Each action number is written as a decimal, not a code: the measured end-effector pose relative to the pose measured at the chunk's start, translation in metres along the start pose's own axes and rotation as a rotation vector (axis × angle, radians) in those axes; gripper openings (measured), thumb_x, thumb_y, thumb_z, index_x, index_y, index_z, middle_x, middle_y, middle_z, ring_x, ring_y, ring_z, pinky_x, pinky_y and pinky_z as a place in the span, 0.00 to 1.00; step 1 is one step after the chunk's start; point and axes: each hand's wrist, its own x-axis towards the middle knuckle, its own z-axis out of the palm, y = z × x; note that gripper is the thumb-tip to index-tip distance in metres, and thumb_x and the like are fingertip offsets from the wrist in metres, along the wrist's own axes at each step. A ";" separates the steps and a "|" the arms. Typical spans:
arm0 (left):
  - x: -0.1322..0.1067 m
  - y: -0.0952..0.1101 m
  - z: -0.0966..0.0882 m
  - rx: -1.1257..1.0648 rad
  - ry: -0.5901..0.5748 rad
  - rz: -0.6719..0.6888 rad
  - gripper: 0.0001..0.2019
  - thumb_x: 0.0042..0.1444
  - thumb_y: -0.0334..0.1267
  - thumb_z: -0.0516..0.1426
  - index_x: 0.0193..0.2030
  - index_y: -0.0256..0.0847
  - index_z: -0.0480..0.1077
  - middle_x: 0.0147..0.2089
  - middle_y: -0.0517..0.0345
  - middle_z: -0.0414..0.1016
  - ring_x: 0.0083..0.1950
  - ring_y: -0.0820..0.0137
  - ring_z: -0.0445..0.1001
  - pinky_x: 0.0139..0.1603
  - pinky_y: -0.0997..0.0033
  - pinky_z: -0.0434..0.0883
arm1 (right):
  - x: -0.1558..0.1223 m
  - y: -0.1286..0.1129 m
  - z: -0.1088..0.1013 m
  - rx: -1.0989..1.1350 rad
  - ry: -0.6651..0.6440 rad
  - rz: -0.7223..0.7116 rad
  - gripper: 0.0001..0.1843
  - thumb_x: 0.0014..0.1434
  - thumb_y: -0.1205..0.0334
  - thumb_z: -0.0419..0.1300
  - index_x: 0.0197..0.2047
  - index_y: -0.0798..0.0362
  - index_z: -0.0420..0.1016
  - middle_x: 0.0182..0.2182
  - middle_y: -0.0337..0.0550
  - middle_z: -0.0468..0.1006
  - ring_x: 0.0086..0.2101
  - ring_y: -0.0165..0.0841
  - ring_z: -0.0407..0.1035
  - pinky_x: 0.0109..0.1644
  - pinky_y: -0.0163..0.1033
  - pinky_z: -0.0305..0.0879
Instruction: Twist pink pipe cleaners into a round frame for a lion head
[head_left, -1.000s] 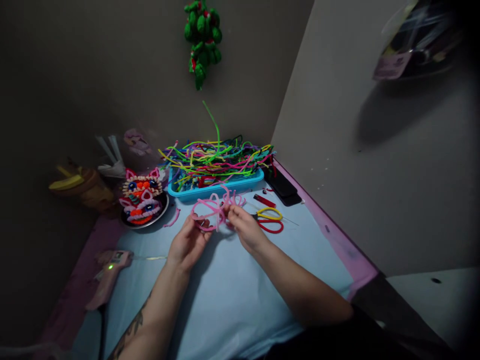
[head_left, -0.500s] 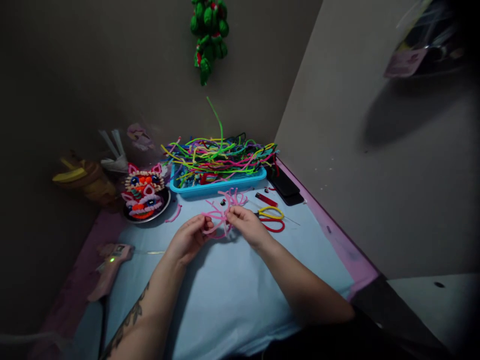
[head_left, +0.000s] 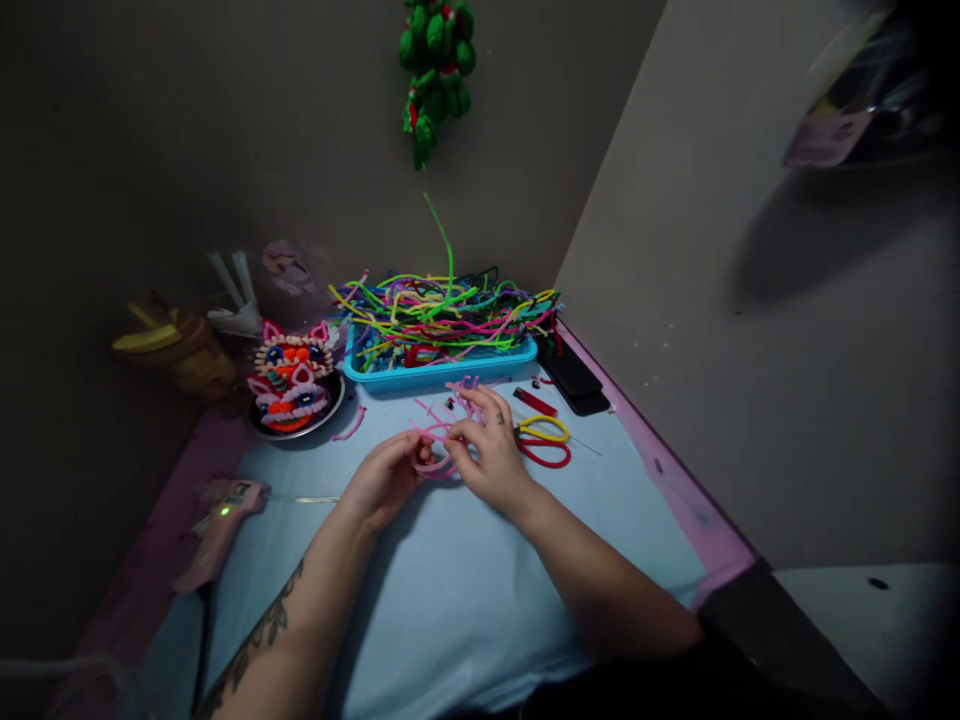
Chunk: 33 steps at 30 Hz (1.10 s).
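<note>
Both my hands meet over the pale blue tabletop [head_left: 450,590] on a looped pink pipe cleaner piece [head_left: 439,440]. My left hand [head_left: 381,482] pinches its near loop from the left. My right hand [head_left: 489,452] has its fingers curled over the right side of the same piece, and loose pink ends stick out beyond the fingers. The piece lies low, at or just above the table surface.
A blue tray [head_left: 442,370] heaped with coloured pipe cleaners stands behind. Yellow and red scissors [head_left: 544,440], a red lighter [head_left: 534,401] and a black phone [head_left: 574,385] lie to the right. A pipe cleaner mask on a plate [head_left: 292,385] and a pink glue gun [head_left: 221,520] sit left.
The pink piece has come down from above the table to the surface and looks more gathered. My right hand has closed over it; my left hand still pinches the near loop.
</note>
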 end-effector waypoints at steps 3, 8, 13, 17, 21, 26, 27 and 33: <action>0.002 -0.002 0.000 -0.089 -0.022 -0.089 0.08 0.52 0.34 0.62 0.25 0.32 0.73 0.22 0.59 0.68 0.26 0.75 0.67 0.30 0.75 0.70 | 0.000 -0.001 -0.003 0.017 0.002 -0.029 0.03 0.57 0.67 0.59 0.33 0.50 0.73 0.58 0.49 0.65 0.61 0.46 0.53 0.65 0.57 0.54; 0.005 0.000 0.002 -0.227 0.057 -0.130 0.09 0.56 0.27 0.56 0.26 0.32 0.73 0.21 0.58 0.69 0.25 0.74 0.70 0.30 0.76 0.72 | 0.000 -0.007 -0.009 0.070 0.082 -0.079 0.03 0.56 0.68 0.58 0.32 0.51 0.71 0.52 0.49 0.68 0.59 0.45 0.58 0.63 0.56 0.58; 0.004 0.005 0.005 -0.242 0.138 -0.087 0.11 0.58 0.26 0.52 0.28 0.32 0.74 0.24 0.54 0.75 0.26 0.71 0.75 0.31 0.72 0.75 | -0.004 -0.014 -0.008 0.100 0.057 -0.107 0.05 0.52 0.70 0.60 0.30 0.51 0.70 0.52 0.47 0.69 0.59 0.46 0.57 0.63 0.57 0.57; 0.001 0.005 0.006 -0.152 0.204 -0.065 0.10 0.58 0.26 0.54 0.31 0.32 0.75 0.26 0.52 0.77 0.30 0.69 0.77 0.31 0.72 0.75 | -0.006 -0.017 -0.006 0.109 0.045 -0.100 0.04 0.54 0.69 0.60 0.31 0.51 0.73 0.52 0.48 0.68 0.59 0.46 0.57 0.64 0.56 0.56; 0.000 0.003 0.004 -0.115 0.174 -0.028 0.05 0.55 0.28 0.59 0.34 0.31 0.77 0.27 0.52 0.77 0.29 0.69 0.76 0.32 0.71 0.75 | -0.006 -0.017 -0.002 0.111 0.051 -0.054 0.04 0.55 0.68 0.60 0.30 0.51 0.73 0.51 0.48 0.69 0.58 0.45 0.58 0.63 0.55 0.57; 0.001 0.002 0.000 -0.112 0.115 0.000 0.07 0.55 0.32 0.61 0.37 0.31 0.78 0.28 0.53 0.76 0.30 0.70 0.75 0.35 0.71 0.74 | -0.006 -0.015 0.001 0.082 0.018 0.026 0.05 0.56 0.67 0.60 0.29 0.50 0.74 0.52 0.49 0.68 0.58 0.45 0.59 0.63 0.56 0.57; 0.001 0.001 0.000 -0.096 0.112 0.005 0.08 0.56 0.33 0.61 0.38 0.31 0.78 0.28 0.53 0.76 0.30 0.70 0.75 0.35 0.71 0.73 | -0.006 -0.014 0.002 0.076 0.012 0.030 0.05 0.56 0.66 0.60 0.29 0.50 0.74 0.52 0.49 0.68 0.58 0.45 0.58 0.63 0.56 0.57; 0.001 0.002 0.002 -0.043 0.120 0.033 0.11 0.56 0.37 0.61 0.39 0.28 0.79 0.24 0.57 0.71 0.28 0.72 0.72 0.35 0.72 0.71 | -0.007 -0.012 0.003 0.039 -0.020 0.026 0.04 0.55 0.67 0.61 0.29 0.50 0.75 0.53 0.49 0.67 0.59 0.45 0.57 0.63 0.56 0.56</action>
